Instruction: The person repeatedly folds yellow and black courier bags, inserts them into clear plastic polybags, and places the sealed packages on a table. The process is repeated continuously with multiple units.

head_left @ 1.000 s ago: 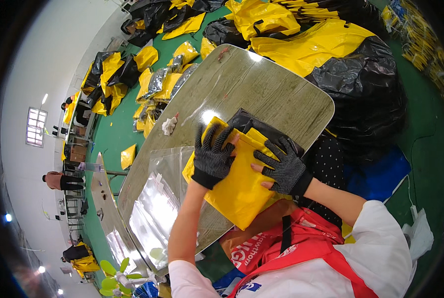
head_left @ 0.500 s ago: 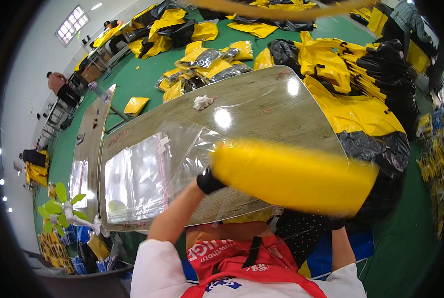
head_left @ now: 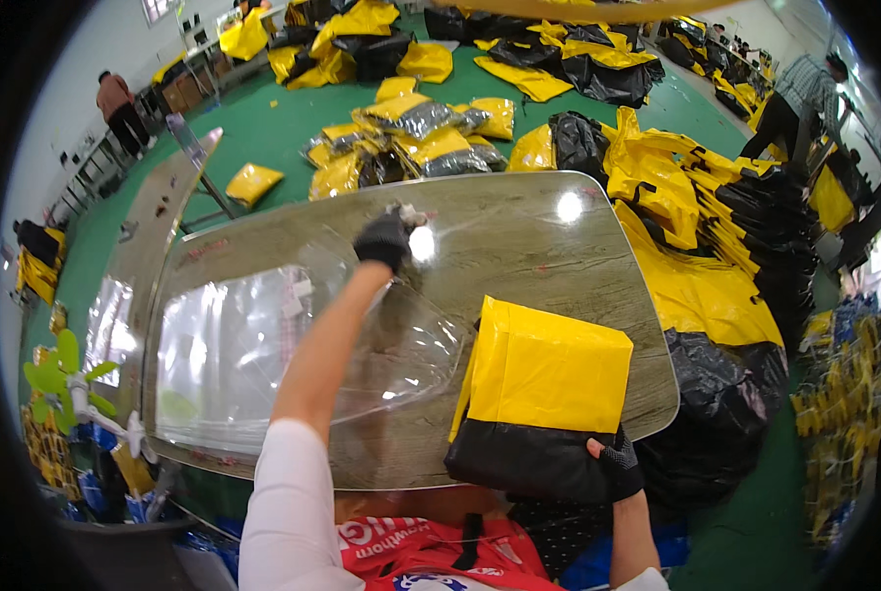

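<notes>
In the lower right of the table, a folded yellow-and-black plastic sheet stands tilted, its black part toward me. My right hand, in a dark dotted glove with a bare thumb tip, grips its lower right corner. My left hand, gloved too, is stretched out to the table's far side. Its fingers close on a small crumpled white wad, partly hidden by them. Under my left forearm lies a loose clear plastic bag. Left of it is a stack of flat clear bags.
Beyond the wood-grain table lies a heap of packed yellow-black parcels. Large yellow-black sheets are piled against its right edge. At the left stand a narrow side table and a small green-bladed fan. Other people work farther off.
The yellow-and-black sheet, blurred and held across the table before, now stands upright at the right in my right hand. My left hand has let go of it and moved forward to the white wad.
</notes>
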Available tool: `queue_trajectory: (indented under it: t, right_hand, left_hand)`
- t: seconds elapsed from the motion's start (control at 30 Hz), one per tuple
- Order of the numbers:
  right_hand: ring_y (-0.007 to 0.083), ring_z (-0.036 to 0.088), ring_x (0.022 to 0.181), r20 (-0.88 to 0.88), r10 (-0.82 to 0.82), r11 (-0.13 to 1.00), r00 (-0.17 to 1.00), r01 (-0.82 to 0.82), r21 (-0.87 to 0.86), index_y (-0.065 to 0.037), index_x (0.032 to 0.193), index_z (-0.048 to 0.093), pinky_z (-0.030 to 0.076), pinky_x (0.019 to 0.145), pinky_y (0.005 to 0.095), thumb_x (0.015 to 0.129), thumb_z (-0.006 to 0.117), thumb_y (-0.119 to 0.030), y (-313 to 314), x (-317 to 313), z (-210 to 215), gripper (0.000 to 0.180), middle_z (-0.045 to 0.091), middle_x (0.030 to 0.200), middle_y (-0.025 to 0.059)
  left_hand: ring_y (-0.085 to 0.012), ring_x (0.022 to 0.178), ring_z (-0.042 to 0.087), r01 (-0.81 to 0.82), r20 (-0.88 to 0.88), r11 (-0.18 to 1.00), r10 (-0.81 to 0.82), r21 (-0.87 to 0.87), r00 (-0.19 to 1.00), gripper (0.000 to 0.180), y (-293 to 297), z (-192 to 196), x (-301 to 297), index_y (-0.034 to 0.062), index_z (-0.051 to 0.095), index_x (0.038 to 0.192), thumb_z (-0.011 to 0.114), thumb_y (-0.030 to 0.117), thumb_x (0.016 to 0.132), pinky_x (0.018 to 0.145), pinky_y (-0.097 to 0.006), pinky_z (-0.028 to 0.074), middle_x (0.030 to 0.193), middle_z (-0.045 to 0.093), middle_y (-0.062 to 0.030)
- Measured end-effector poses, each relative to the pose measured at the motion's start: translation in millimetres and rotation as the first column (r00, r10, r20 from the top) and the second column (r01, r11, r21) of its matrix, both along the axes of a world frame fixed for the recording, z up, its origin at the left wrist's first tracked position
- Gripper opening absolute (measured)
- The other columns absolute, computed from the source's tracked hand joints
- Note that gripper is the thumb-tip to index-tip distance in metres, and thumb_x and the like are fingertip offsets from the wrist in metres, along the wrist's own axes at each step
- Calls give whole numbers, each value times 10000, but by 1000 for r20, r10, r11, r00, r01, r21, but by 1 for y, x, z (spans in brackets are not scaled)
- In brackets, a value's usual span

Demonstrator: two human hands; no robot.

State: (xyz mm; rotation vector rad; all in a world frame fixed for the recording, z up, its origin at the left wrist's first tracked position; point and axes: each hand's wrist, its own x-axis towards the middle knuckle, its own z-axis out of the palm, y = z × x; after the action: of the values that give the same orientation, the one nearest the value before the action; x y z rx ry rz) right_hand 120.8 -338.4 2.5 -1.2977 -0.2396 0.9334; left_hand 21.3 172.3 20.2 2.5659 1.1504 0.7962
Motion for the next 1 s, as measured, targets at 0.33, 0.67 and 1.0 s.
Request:
queue_trajectory:
  t: [0.33,0.67,1.0]
  right_hand:
    - [195,498,1097,112,19,997,994,-10,-75,0,1261,456,381,944,305,726,684,-159,-59,19,7,603,525,1217,50]
    - [211,512,1089,10,18,997,1000,-18,80,-4,1310,406,416,926,324,788,646,-105,-55,15,19,583,505,1243,76]
    - [244,494,1143,-130,27,976,991,3,220,2,1305,407,391,970,364,849,586,-175,-93,5,22,522,493,1279,116]
  left_hand:
    - [-269,848,627,269,217,850,-187,-453,958,47,-162,6,-160,78,571,767,567,120,788,740,-340,491,895,636,-114]
    - [-325,1113,519,303,-99,844,-382,-443,919,420,-188,39,-204,56,586,1111,369,372,940,980,-365,380,1165,570,-184]
    - [-362,1364,144,469,-435,867,-492,-169,754,549,-225,-20,-218,149,385,1354,403,454,898,1090,-536,40,1446,270,-157]
